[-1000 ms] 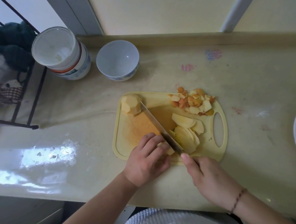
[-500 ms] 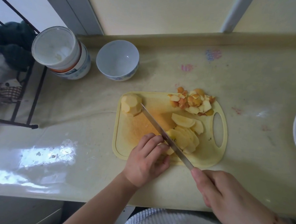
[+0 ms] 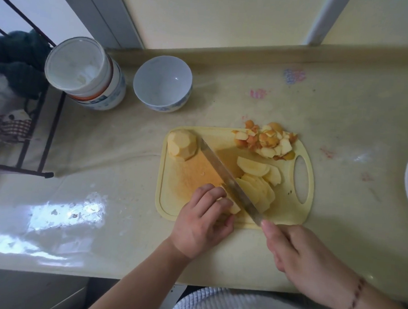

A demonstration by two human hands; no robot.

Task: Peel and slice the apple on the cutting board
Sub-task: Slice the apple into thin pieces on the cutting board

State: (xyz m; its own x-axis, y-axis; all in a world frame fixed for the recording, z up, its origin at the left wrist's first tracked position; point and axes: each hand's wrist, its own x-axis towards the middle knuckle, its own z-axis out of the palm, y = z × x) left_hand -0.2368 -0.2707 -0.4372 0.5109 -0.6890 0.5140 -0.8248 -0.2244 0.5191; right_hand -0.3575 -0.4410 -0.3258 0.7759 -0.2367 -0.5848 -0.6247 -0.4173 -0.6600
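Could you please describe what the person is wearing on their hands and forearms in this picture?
Both forearms are bare, with no sleeves, gloves or rings visible. The right hand has a thin dark beaded bracelet at the wrist. The left hand wears nothing.

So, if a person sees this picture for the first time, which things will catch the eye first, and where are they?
First the long knife, lying diagonally across the yellow cutting board; the right hand holds it while the left hand steadies an apple piece at the board's near edge. Next come the pale slices right of the blade, the peel heap at the far right corner, and a peeled chunk at the far left.
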